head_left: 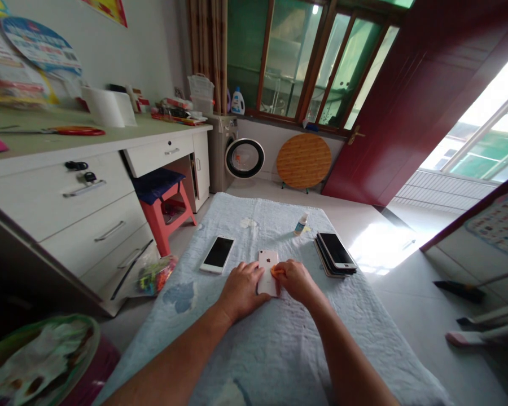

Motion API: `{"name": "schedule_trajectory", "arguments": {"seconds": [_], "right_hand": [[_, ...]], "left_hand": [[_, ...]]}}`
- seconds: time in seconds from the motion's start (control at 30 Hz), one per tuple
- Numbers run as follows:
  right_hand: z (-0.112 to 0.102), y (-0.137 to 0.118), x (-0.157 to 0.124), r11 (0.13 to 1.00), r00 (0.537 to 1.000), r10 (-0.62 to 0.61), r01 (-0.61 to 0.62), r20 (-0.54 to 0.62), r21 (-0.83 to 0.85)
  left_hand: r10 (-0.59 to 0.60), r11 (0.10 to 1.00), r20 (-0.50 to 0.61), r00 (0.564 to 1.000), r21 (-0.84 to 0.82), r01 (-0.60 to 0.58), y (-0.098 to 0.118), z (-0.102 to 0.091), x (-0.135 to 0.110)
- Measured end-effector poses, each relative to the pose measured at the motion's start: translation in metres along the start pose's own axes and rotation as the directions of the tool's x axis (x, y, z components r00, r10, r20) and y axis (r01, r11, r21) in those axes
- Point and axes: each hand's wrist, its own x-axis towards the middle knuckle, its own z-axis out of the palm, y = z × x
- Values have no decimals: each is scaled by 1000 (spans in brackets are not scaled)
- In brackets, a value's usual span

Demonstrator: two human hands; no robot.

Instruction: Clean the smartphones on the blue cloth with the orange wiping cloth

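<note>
A pale pink phone [267, 286] lies back up on the cloth-covered table, its camera and logo facing me. My left hand [243, 290] grips its left side, with the thumb near the bottom edge. In my right hand [295, 280] a small orange cloth [275, 272] is pinched and pressed against the phone's right side. To the left lies a white phone [218, 254] with its dark screen up. A stack of phones [336, 254] rests on the right, the top one white-framed. Behind them stands a small spray bottle [300, 224].
A light blue patterned cloth [258, 349] covers the table. On the left are a white desk [80, 197], a red stool [165, 211] and a waste bin [97, 344]. A washing machine [222, 132] with its door open and a round wooden tabletop [303, 160] stand at the back.
</note>
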Motion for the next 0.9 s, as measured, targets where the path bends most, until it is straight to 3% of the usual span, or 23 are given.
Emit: {"name": "schedule_trajectory", "arguments": {"seconds": [0.33,0.63,0.9], "right_hand": [[-9,-16,-31,999,992,-9,13,126,-35],[-13,-22,-46,1000,990,9,-7,140,-13],[-11,-20,-42,1000,993,7,-4,121,-23]], "left_hand": [[24,1000,-36,999,15,-23,-2,3,1],[19,999,-39,999,31,-18,-3,5,1],[27,999,-44,999,41,-25,-3,5,1]]}}
